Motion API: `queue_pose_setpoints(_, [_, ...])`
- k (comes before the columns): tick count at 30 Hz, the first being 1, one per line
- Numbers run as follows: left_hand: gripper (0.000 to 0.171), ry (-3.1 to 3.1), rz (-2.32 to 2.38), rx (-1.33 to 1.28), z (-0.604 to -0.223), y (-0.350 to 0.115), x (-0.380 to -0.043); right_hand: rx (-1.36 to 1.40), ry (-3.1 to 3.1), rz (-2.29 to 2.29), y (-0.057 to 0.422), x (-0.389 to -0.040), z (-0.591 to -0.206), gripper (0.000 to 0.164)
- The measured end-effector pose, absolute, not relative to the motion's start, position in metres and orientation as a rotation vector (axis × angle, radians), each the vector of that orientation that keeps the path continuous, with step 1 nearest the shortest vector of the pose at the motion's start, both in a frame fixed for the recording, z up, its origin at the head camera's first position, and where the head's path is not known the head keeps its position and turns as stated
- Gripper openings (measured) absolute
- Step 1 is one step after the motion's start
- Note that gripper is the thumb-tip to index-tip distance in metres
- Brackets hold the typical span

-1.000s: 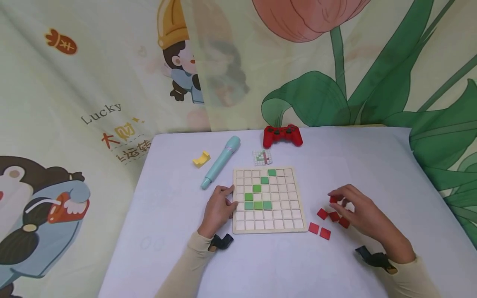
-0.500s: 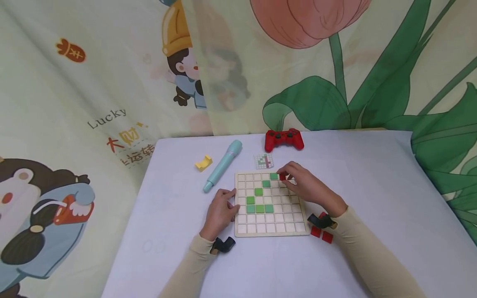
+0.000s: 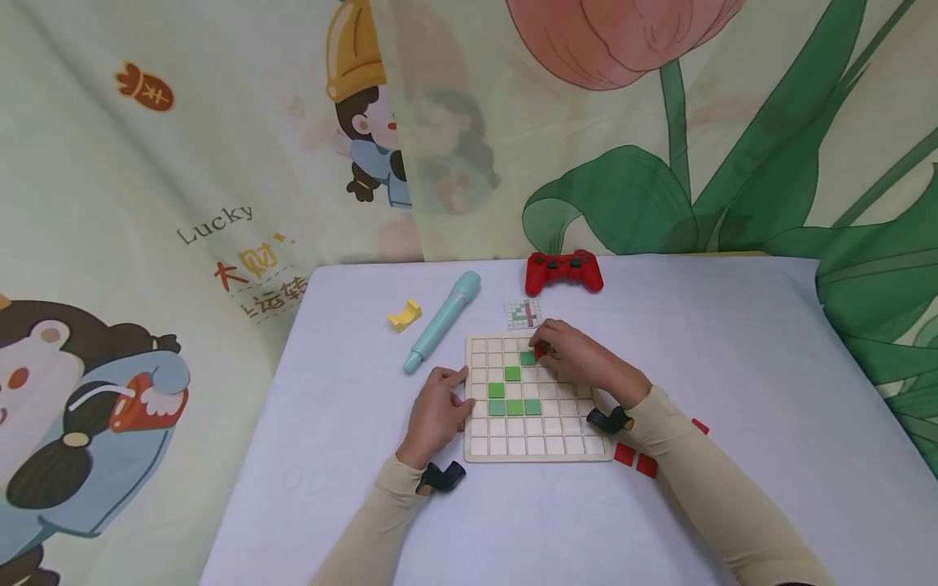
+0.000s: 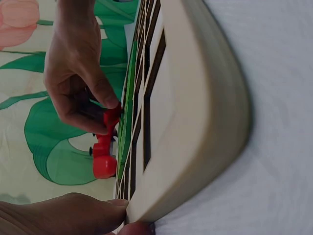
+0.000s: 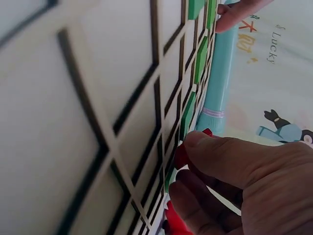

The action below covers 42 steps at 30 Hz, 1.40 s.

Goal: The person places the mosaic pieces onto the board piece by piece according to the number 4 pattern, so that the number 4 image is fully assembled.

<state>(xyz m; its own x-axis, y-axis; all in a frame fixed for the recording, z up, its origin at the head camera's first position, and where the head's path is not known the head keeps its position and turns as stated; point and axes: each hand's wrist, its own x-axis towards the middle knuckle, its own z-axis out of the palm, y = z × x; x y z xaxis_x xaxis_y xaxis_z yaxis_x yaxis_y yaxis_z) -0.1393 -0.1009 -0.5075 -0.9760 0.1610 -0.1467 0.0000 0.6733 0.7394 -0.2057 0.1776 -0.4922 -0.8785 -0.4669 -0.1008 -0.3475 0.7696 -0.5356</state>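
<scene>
A pale square grid board lies on the table with several green tiles in its cells. At its left edge, my left hand holds the board with thumb and fingers. My right hand is over the board's far side, pinching a red tile between thumb and fingers. In the head view this tile is beside a green tile, close to the grid; whether it touches a cell I cannot tell. Loose red tiles lie right of the board, some hidden by the right forearm.
Beyond the board lies a small card with a coloured grid pattern. A red game controller rests at the table's back edge. To the left are a teal pen-shaped stick and a yellow curved piece.
My right hand has carried the red tile from the loose tiles on the right, across to the board's far rows, then slightly left. The left hand has stayed at the board's edge.
</scene>
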Motion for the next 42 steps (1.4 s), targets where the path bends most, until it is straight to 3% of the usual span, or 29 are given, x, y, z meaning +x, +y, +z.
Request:
queue_pose_setpoints(33, [0.064,2.674,1.176,0.119,-0.507,-0.094,-0.144,-0.712,2.77,-0.708,0.188,-0.204,-0.491,0.02])
queue_pose_setpoints(42, [0.064,2.686,1.139,0.084,-0.505,-0.096,-0.142,-0.549,2.726,-0.771,0.201,-0.193,-0.464,0.039])
